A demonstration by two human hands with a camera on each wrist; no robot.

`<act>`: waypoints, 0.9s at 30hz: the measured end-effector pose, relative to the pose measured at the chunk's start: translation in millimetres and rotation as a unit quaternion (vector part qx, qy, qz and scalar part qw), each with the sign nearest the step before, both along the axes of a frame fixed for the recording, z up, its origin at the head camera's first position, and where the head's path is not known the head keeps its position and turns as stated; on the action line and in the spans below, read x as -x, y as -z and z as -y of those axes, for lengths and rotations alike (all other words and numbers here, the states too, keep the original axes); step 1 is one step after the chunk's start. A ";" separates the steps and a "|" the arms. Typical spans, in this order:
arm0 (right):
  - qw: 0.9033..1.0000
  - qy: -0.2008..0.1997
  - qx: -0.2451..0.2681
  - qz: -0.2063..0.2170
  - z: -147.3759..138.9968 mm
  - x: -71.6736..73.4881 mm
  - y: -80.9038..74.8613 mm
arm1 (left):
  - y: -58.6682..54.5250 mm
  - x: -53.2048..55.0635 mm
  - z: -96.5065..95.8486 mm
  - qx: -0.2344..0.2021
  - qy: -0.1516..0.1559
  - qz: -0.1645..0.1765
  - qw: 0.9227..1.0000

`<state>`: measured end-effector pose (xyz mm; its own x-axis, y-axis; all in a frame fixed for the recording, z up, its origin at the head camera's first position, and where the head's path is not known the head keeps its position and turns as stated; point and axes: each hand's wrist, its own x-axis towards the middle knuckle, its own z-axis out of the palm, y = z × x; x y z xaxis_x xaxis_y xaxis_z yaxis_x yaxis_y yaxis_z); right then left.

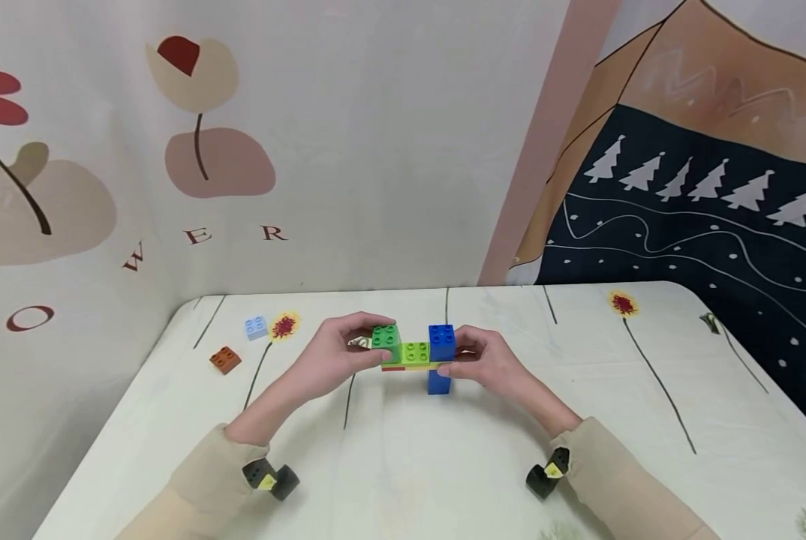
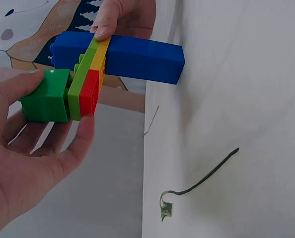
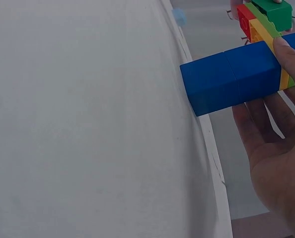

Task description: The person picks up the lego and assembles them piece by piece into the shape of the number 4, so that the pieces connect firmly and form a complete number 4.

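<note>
Joined brick build is held between both hands above the middle of the table (image 1: 410, 472). Green brick (image 1: 385, 337) is pinched by the left hand (image 1: 326, 358), with a digit also set against the red plate (image 2: 89, 91) underneath. Other end is gripped by the right hand (image 1: 492, 364), thumb laid across the plate edges beside the upper blue brick (image 1: 441, 344). Lime plate (image 1: 415, 352) is spanned between the two ends, backed by the red plate and a yellow plate (image 2: 101, 55); blue column (image 2: 145, 60) is hung below the right end. Whether the table is touched by the column's foot cannot be told.

Main risk: green brick looks poorly seated, since a dark gap is seen at its joint with the lime plate in the left wrist view. If it is squeezed at a slant, it could be popped off or left crooked. If the left end is pushed down hard, the thin plates could be levered apart, as no support is seen under that end. Column could be snapped loose by a sideways twist. If the grip is slackened on the left, the build could be tipped over, being propped on one side only.
</note>
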<state>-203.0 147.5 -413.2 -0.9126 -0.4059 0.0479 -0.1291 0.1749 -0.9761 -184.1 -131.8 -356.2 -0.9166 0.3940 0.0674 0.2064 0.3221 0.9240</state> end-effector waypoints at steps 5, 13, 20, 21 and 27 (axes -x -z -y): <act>1.000 -0.001 0.001 0.001 0.8 -0.5 -0.3 | 3.9 -0.7 -2.1 0.005 -0.018 -0.003 1.000; 1.000 -0.001 0.000 0.001 1.3 -0.8 -0.7 | 10.0 -2.3 -6.0 -0.024 -0.032 0.004 0.999; 1.000 0.000 0.001 0.005 0.6 -0.5 -0.2 | 12.7 -4.7 -8.0 -0.053 -0.042 0.026 0.997; 1.000 0.000 0.001 0.005 0.6 -0.4 -0.2 | 12.4 -4.8 -8.5 -0.052 -0.044 0.028 0.997; 1.000 0.002 -0.004 0.009 0.2 -0.4 -0.5 | 9.8 -3.9 -10.4 -0.049 -0.048 0.022 0.997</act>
<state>-202.6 147.3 -412.7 -0.9153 -0.4019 0.0280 -0.1108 0.1841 -0.9767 -180.2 -121.4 -366.1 -0.9525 0.2986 0.0595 0.1369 0.2456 0.9596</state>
